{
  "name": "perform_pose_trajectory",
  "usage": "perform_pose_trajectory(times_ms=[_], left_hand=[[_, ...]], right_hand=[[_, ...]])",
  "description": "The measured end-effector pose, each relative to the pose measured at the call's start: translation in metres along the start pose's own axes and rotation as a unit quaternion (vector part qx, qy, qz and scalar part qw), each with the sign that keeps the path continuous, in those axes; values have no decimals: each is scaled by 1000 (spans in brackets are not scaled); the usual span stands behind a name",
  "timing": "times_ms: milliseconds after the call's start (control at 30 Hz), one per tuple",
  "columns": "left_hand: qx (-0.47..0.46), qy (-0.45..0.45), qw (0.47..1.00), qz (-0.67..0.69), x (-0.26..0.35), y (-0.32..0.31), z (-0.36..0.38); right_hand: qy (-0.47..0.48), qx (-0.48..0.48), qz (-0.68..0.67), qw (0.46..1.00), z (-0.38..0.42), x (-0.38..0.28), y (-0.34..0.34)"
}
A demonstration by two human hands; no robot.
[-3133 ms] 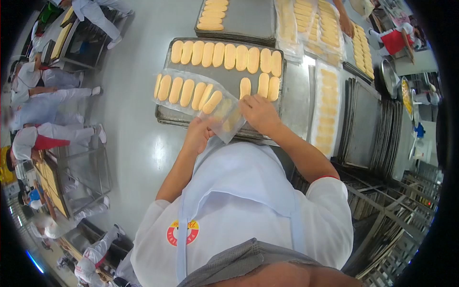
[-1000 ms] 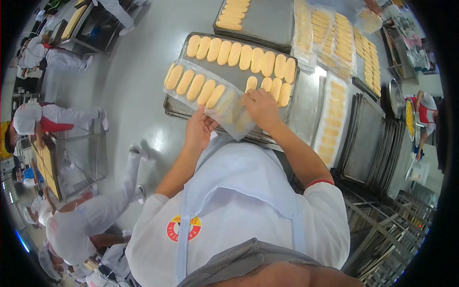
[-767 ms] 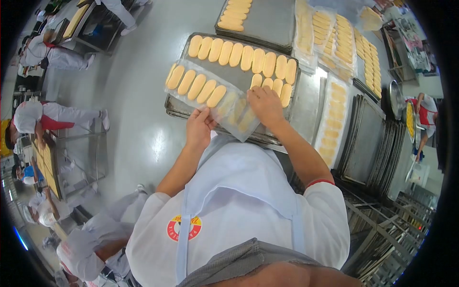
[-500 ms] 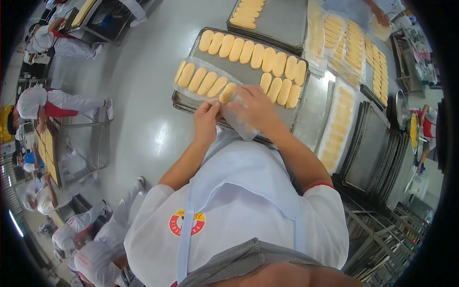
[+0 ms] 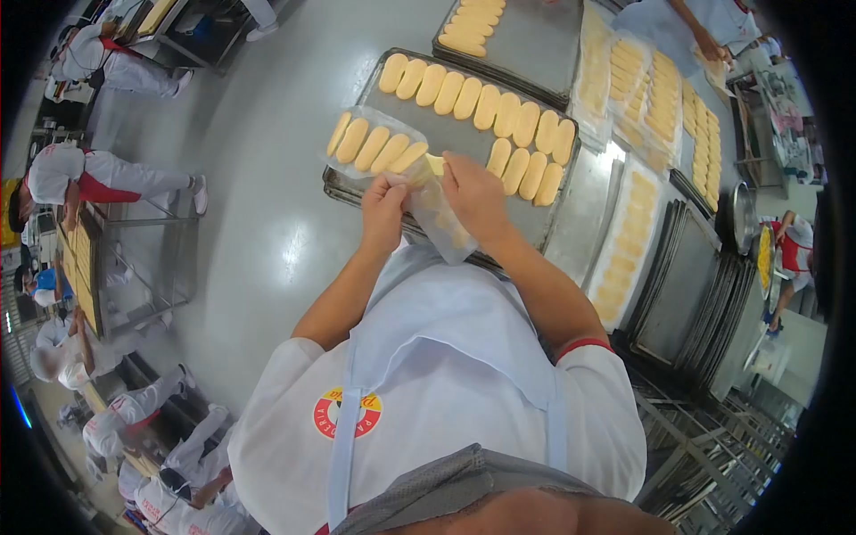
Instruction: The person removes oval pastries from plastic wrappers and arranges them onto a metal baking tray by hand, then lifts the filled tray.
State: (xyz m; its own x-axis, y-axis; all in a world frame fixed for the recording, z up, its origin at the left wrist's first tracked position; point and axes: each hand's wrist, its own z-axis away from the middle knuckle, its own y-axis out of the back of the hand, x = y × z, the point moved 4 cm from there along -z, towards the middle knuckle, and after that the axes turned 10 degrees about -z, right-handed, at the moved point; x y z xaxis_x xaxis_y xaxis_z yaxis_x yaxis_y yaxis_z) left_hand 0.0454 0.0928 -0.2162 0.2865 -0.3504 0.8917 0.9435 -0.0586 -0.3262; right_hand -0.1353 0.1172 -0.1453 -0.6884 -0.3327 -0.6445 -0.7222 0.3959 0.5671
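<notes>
My left hand (image 5: 385, 212) pinches the edge of a translucent paper sheet (image 5: 437, 214), whose loose end hangs over the tray's near edge towards my apron. In the fingers of my right hand (image 5: 477, 196) is a ladyfinger (image 5: 435, 164), tilted and partly hidden. Several pale yellow ladyfingers (image 5: 373, 147) lie side by side on the sheet, left of my hands. Beneath is a dark metal baking tray (image 5: 428, 120) bearing a long row of ladyfingers (image 5: 465, 96) along its far side and a shorter row (image 5: 526, 169) at the right.
Another tray (image 5: 526, 45) with ladyfingers stands beyond. At the right are sheets covered with ladyfingers (image 5: 660, 89), a paper with pale marks (image 5: 629, 250) and stacked dark trays (image 5: 687, 285). Co-workers (image 5: 116, 178) stand at racks on the left; a co-worker's hand (image 5: 709, 46) shows at upper right.
The ladyfinger by my hands has come off the row on the sheet and is now tilted in my right fingers. My left hand keeps its pinch on the paper.
</notes>
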Motion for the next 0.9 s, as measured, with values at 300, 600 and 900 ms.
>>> perform_pose_trajectory(times_ms=[300,600,900], left_hand=[[61,-2,997,52,4,18,-3],[66,112,990,48,18,14,22],[84,111,989,41,5,32,0]], right_hand=[[-277,59,-79,956,-17,51,44],[96,-179,115,972,-2,20,36],[74,-171,166,968,8,36,9]])
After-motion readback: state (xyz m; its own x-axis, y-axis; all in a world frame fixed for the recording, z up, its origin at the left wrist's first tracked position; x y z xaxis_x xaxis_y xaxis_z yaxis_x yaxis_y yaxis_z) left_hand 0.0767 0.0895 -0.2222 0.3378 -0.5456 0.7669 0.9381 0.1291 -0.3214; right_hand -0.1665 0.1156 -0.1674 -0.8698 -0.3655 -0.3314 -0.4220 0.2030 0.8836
